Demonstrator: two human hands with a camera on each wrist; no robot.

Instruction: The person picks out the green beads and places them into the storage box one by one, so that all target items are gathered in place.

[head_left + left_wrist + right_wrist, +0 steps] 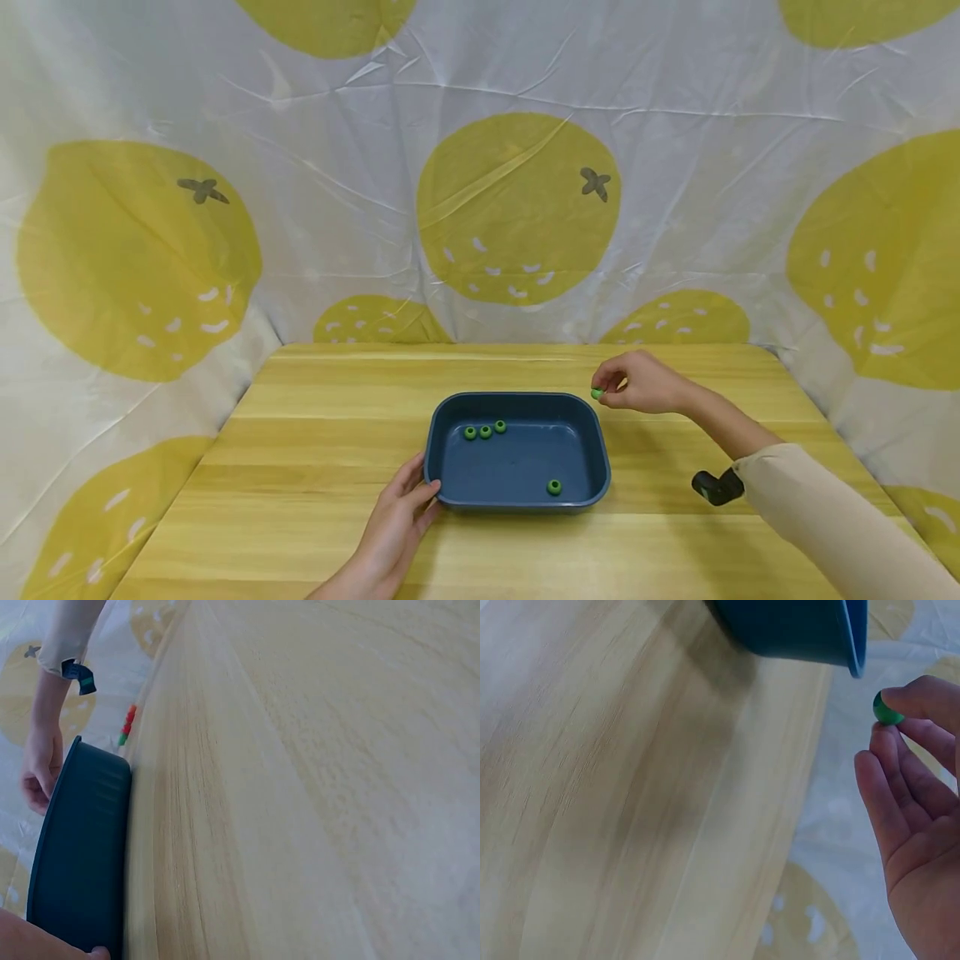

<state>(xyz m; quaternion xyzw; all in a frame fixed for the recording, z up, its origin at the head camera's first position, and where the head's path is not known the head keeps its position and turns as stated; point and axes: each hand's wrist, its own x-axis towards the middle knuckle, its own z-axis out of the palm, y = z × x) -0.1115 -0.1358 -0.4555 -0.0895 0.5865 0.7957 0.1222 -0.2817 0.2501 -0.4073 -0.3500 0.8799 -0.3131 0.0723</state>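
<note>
A blue rectangular plastic bin sits on the wooden table. Inside it, several green beads with dark holes lie on the bottom: a row of three, including a middle bead, toward the left and a single bead near the front right. My left hand grips the bin's front left corner, thumb at the rim and fingers along the outer wall. Just off the bin's back right side, my right hand is raised, pinching another green bead between thumb and fingertips.
A short line of red and green pieces shows by the table edge beyond the bin in the left wrist view. A black wrist device hangs at the right sleeve. A lemon-print cloth stands behind the table.
</note>
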